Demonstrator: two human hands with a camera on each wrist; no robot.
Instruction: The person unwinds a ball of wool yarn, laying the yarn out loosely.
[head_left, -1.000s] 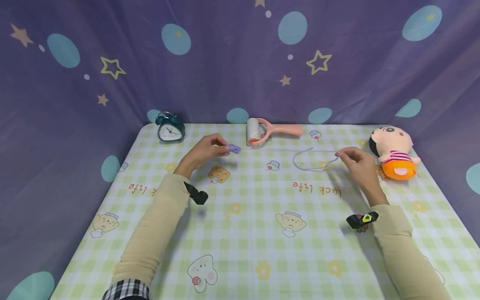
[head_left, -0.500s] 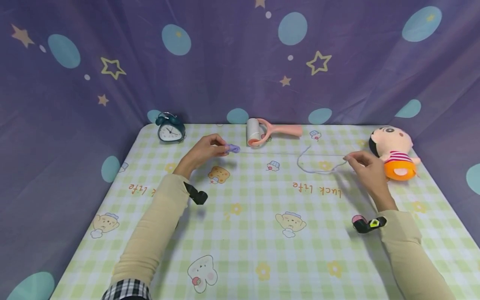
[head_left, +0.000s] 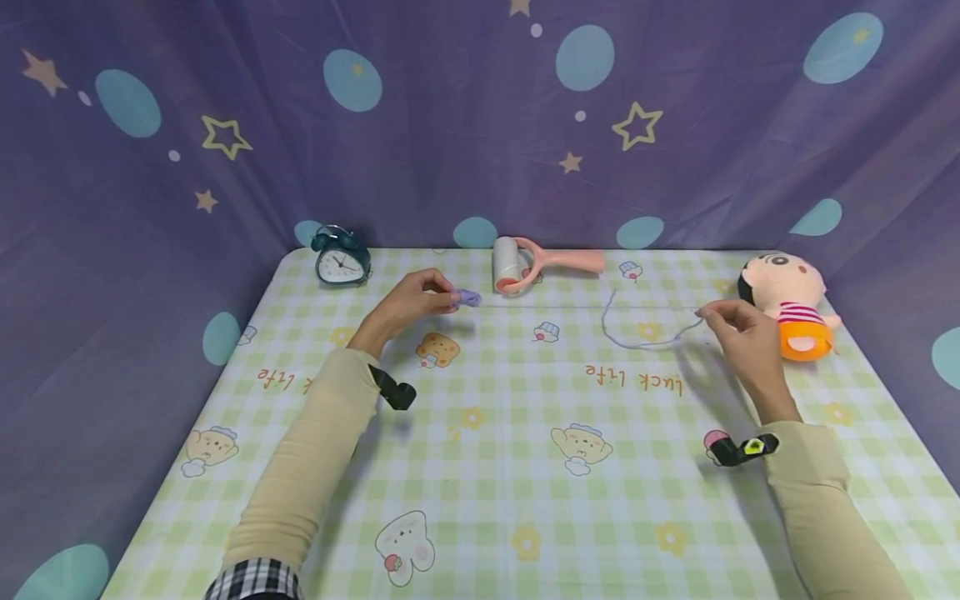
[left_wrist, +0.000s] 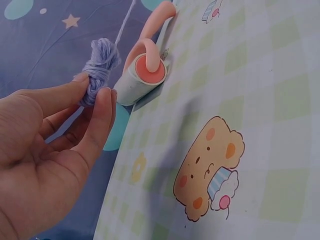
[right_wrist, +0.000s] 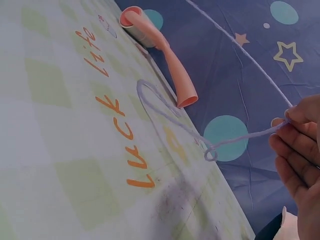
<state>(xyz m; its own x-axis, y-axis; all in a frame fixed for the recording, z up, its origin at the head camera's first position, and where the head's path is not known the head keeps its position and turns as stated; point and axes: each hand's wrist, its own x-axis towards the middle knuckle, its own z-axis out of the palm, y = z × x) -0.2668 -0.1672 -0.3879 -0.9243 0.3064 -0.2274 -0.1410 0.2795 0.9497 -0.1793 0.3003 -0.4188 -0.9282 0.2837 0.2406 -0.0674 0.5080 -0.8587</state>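
My left hand (head_left: 412,307) pinches a small wound bundle of lilac yarn (left_wrist: 100,65) between thumb and fingers, held up above the table. From the bundle a taut strand (right_wrist: 240,47) runs across to my right hand (head_left: 746,346), whose thumb and fingertips pinch it. Past those fingertips the loose tail of the yarn (head_left: 637,345) hangs in a wide curve down toward the cloth. In the right wrist view, a little loop (right_wrist: 210,153) shows in that tail.
A pink-handled lint roller (head_left: 570,259) lies at the table's back edge, behind the strand. The green alarm clock (head_left: 342,258) stands at the back left. On the right, a plush doll (head_left: 798,312) lies close beside my right hand. Checked cloth (head_left: 495,500) covers the table.
My right hand has moved right, toward the doll, drawing the strand longer and shifting the hanging tail along with it. The left hand and bundle stay nearly still.
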